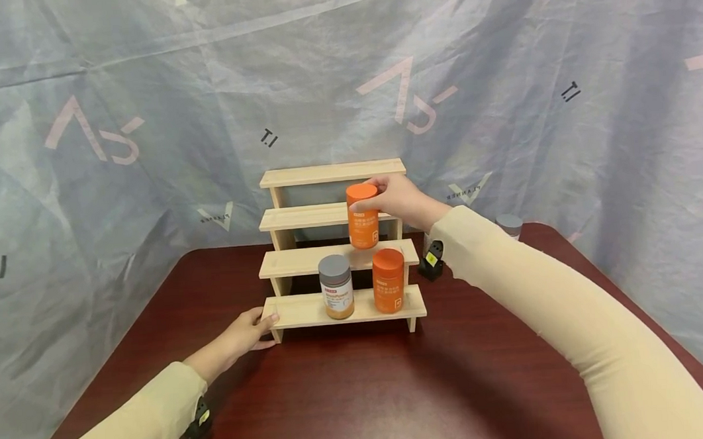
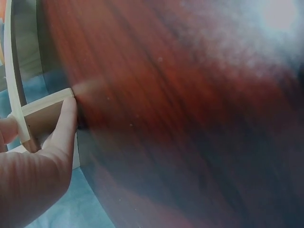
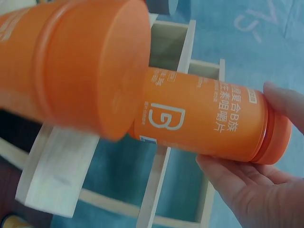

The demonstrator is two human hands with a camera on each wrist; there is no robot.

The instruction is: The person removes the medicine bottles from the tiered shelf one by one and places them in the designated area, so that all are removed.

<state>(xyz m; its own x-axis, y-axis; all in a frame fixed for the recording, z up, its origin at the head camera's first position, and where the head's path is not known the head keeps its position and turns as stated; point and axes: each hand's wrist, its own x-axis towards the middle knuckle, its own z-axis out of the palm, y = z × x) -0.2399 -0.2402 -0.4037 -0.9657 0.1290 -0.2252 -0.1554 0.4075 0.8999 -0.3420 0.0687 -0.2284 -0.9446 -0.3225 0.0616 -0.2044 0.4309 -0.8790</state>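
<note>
Head view faces shelf [image 1: 294, 261]; wrist views sit closer.

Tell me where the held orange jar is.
In the head view, the held orange jar is in the right hand, toward the right side of the wooden rack, above and slightly left of the other orange jar.

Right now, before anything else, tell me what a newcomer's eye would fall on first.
Probably the bright orange jar in the right hand, held at the rack, right of its centre. Next, a second orange jar and a grey-lidded jar standing side by side on the bottom step, whose left end the left hand grips.
</note>
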